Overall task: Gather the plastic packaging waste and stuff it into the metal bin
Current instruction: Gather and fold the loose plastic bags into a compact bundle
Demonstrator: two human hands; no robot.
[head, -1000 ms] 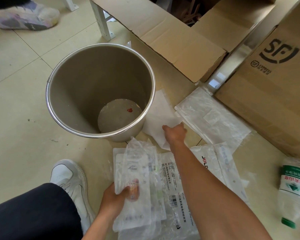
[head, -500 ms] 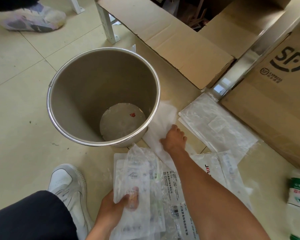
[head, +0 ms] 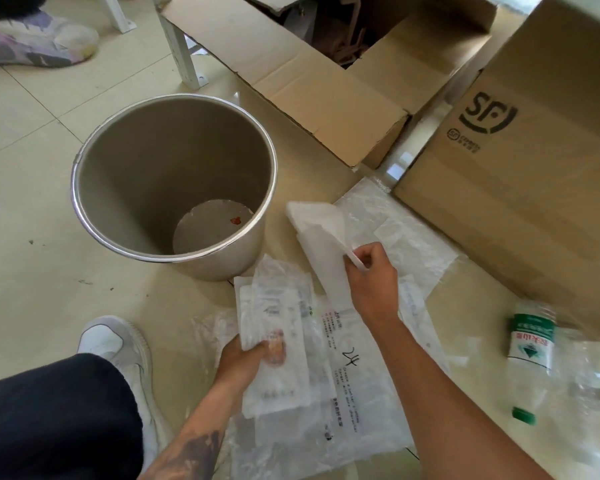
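Your right hand [head: 371, 282] was flat on the white foam sheet [head: 321, 244] a second ago; now it's pinching the sheet's edge, lifted off the floor just right of the metal bin [head: 174, 199]. Left hand [head: 246, 358] stays clamped on clear bags [head: 278, 327]. Boxes [head: 520, 188] crowd the right; open tile left.

Silver metal bin [head: 94, 216], red speck inside; white foam sheet [head: 321, 244]; green-labelled bottle [head: 530, 344].

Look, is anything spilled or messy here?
Yes. A plastic bottle lies tipped over on the floor beside the big cardboard box, and a small red bit sits at the bottom of the otherwise bare metal bin.
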